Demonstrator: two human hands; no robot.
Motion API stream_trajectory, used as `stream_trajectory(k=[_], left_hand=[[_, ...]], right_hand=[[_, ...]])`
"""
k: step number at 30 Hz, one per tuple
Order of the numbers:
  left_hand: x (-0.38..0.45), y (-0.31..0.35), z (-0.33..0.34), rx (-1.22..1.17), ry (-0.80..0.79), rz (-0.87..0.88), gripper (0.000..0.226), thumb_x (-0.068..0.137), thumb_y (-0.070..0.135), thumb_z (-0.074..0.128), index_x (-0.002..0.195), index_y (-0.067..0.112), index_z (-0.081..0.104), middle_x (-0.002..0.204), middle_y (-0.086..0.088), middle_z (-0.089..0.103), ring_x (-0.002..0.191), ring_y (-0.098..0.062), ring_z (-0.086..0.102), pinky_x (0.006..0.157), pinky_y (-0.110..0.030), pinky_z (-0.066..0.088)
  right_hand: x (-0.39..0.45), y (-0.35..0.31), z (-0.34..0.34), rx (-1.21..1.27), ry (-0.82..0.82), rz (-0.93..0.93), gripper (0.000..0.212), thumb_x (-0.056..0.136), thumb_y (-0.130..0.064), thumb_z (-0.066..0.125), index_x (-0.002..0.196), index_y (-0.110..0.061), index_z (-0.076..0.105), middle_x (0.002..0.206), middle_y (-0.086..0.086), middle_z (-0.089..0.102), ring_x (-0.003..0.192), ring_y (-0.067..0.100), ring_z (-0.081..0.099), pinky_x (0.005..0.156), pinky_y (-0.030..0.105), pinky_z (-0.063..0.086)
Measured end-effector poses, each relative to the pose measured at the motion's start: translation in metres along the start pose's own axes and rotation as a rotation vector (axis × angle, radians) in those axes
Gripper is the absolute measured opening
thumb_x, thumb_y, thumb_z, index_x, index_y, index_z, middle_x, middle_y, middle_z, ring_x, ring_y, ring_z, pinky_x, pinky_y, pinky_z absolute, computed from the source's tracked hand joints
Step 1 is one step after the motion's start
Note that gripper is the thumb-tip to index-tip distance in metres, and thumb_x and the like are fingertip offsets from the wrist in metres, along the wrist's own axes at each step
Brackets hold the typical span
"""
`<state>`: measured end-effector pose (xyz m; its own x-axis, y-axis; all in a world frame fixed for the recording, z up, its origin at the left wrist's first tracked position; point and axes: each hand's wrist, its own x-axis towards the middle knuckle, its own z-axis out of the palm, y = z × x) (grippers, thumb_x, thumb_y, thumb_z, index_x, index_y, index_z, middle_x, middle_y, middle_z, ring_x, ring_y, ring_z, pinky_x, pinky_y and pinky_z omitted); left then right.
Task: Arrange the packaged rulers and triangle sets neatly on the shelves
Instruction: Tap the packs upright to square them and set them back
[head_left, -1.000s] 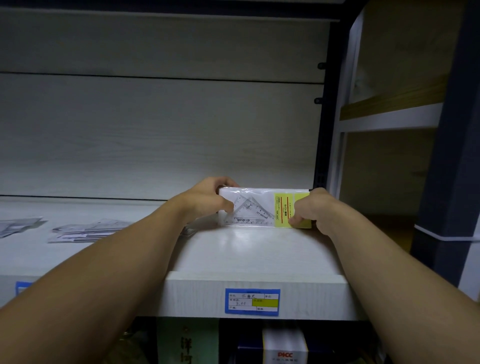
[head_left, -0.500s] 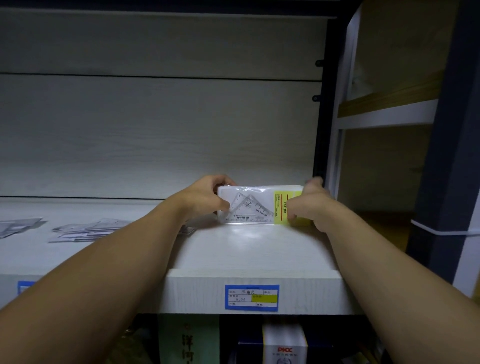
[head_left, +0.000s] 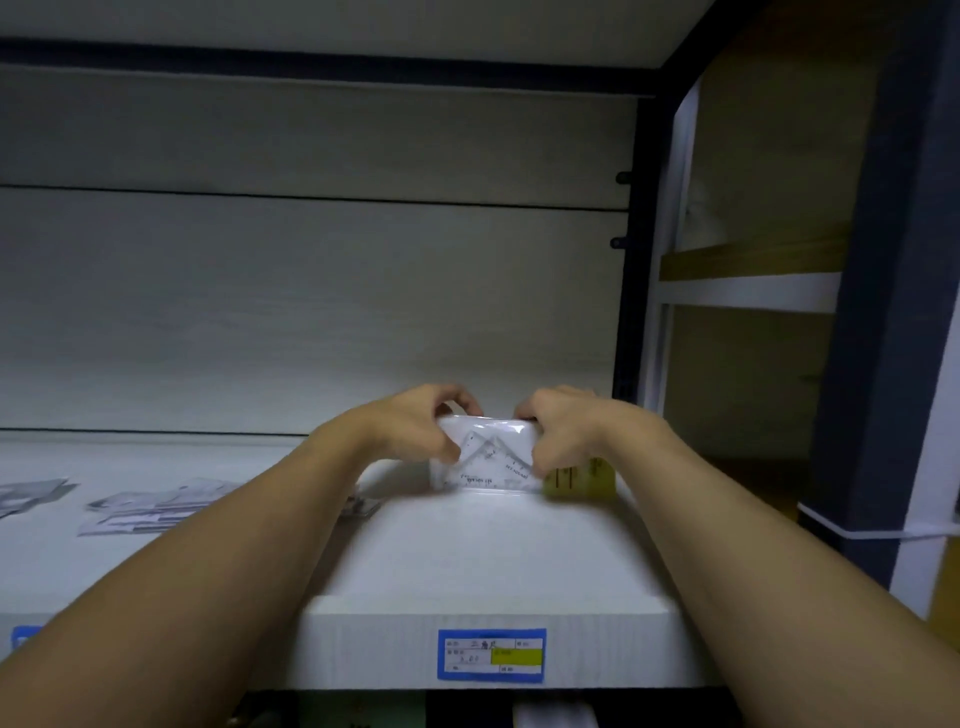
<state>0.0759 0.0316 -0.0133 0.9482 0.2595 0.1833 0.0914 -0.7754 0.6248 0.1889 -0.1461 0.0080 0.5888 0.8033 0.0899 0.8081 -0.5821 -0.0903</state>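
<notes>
A clear packet of triangle rulers (head_left: 491, 460) with a yellow label end stands on its long edge at the back right of the white shelf (head_left: 483, 561). My left hand (head_left: 415, 428) grips the packet's left end, thumb in front and fingers over the top. My right hand (head_left: 558, 428) grips the packet near its middle, covering part of the yellow label. Both hands are close together on the packet.
More flat ruler packets (head_left: 140, 512) lie on the shelf at the left, with another packet (head_left: 28, 493) at the far left edge. A blue price tag (head_left: 491, 656) is on the shelf's front lip. A dark upright post (head_left: 631, 291) bounds the shelf on the right.
My right hand has slid left along the packet from its yellow end toward the middle. The packet has stayed standing at the back of the shelf.
</notes>
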Motion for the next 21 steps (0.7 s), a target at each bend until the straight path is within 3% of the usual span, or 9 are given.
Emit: stream_trajectory(k=[2,6,9,11,14,17,21], left_hand=[[0.004,0.016,-0.006,0.122,-0.095,-0.012,0.055,0.058,0.020,0.068,0.112,0.030,0.060,0.098,-0.001,0.068,0.083,-0.016,0.063,0.077,-0.030,0.052],[0.013,0.041,0.000,0.388,-0.246,-0.034,0.032,0.069,0.026,0.076,0.099,0.029,0.064,0.094,0.009,0.068,0.089,-0.015,0.064,0.079,-0.030,0.051],[0.022,0.046,0.007,0.507,-0.265,-0.054,0.030,0.072,0.028,0.077,0.099,0.028,0.065,0.094,0.007,0.069,0.084,-0.014,0.065,0.079,-0.028,0.052],[0.027,0.046,0.008,0.549,-0.277,-0.055,0.029,0.071,0.028,0.077,0.097,0.030,0.064,0.090,0.009,0.068,0.085,-0.015,0.065,0.079,-0.028,0.053],[0.029,0.049,0.004,0.575,-0.302,-0.055,0.023,0.070,0.029,0.078,0.086,0.033,0.063,0.083,0.016,0.067,0.084,-0.014,0.064,0.074,-0.025,0.050],[0.027,0.055,-0.003,0.564,-0.347,-0.068,0.029,0.070,0.031,0.082,0.095,0.032,0.067,0.092,0.014,0.071,0.091,-0.013,0.068,0.080,-0.026,0.054],[0.023,0.056,0.004,0.606,-0.382,-0.084,0.039,0.066,0.036,0.083,0.101,0.036,0.065,0.096,0.015,0.071,0.094,-0.013,0.068,0.088,-0.031,0.055]], right_hand=[[0.004,-0.001,-0.007,0.015,-0.093,0.024,0.030,0.064,-0.023,0.074,0.092,-0.028,0.064,0.094,-0.002,0.066,0.091,0.024,0.064,0.085,0.044,0.058],[0.009,-0.003,-0.013,0.012,-0.197,0.023,0.045,0.069,-0.022,0.078,0.111,-0.026,0.063,0.103,-0.001,0.069,0.093,0.022,0.068,0.089,0.044,0.057],[0.010,-0.007,-0.012,-0.023,-0.258,0.049,0.058,0.066,-0.031,0.082,0.119,-0.027,0.057,0.109,-0.001,0.065,0.096,0.022,0.066,0.090,0.043,0.056],[0.010,-0.008,-0.010,-0.060,-0.260,0.073,0.072,0.059,-0.041,0.087,0.122,-0.027,0.055,0.113,-0.004,0.062,0.099,0.022,0.064,0.092,0.043,0.056],[0.010,-0.005,-0.012,-0.038,-0.230,0.106,0.077,0.055,-0.042,0.091,0.121,-0.028,0.054,0.109,-0.008,0.062,0.098,0.022,0.065,0.091,0.043,0.056],[0.007,-0.005,-0.023,-0.030,-0.247,0.108,0.071,0.047,-0.041,0.094,0.110,-0.029,0.062,0.100,-0.007,0.069,0.089,0.021,0.071,0.087,0.042,0.059],[0.005,-0.010,-0.018,-0.065,-0.284,0.114,0.075,0.052,-0.041,0.094,0.117,-0.028,0.058,0.103,-0.005,0.065,0.092,0.023,0.068,0.088,0.043,0.058]])
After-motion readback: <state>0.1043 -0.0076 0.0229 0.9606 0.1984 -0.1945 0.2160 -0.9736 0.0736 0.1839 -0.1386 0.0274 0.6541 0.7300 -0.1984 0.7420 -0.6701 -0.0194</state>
